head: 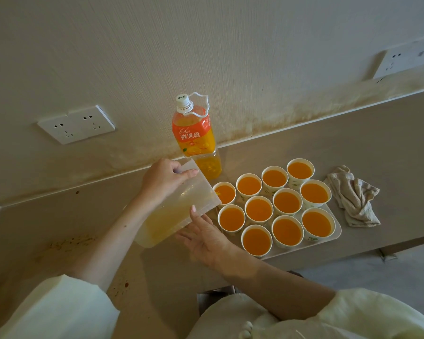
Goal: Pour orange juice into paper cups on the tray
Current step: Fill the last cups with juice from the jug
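The worktop (pixel 353 133) carries a white tray (pixel 338 231) of cups (pixel 287 201), all showing orange juice. Left of the tray, a clear jug (pixel 171 216) is tipped. Its long axis runs from the base at lower left up to the mouth at upper right, which points at the tray with the lip over the back-left cup (pixel 224 193). Only a little pale juice is left inside.

The bottle (pixel 196 135) stands capped behind, by the wall. The left hand (pixel 164 178) grips the jug's upper side with curled fingers. The right hand (pixel 206 234) lies under it with fingers straight and spread, thumb touching the jug's wall. This hand is nearer the tray and seems to be steadying the pour.
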